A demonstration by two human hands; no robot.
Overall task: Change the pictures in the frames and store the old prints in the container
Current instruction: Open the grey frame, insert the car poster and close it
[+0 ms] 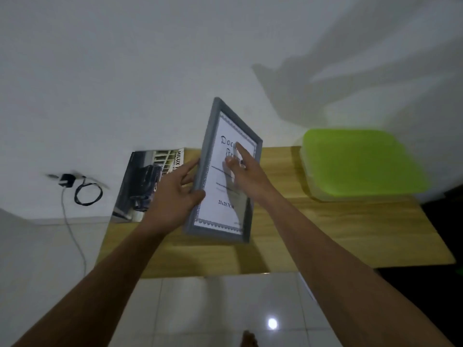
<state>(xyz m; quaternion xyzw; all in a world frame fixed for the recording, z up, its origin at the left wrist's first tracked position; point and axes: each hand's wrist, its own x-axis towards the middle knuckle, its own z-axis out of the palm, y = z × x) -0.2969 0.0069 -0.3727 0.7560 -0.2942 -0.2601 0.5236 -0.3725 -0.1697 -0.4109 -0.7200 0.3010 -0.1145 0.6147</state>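
A grey picture frame (208, 146) with a white printed document sheet (220, 196) inside is held tilted above the wooden table (325, 221). My left hand (175, 189) grips the frame's left edge, thumb on the front and fingers behind. My right hand (243, 166) lies over the front of the frame with straight fingers touching the glass near the printed title. A clear container with a green lid (360, 161) sits shut at the table's far right. A car print (145, 181) lies at the table's far left, partly hidden by my left hand.
The table stands against a white wall. A black plug with a looped cable (82, 189) hangs on the wall to the left. Glossy white floor tiles (200, 309) lie below the table's near edge, and a foot shows at the bottom.
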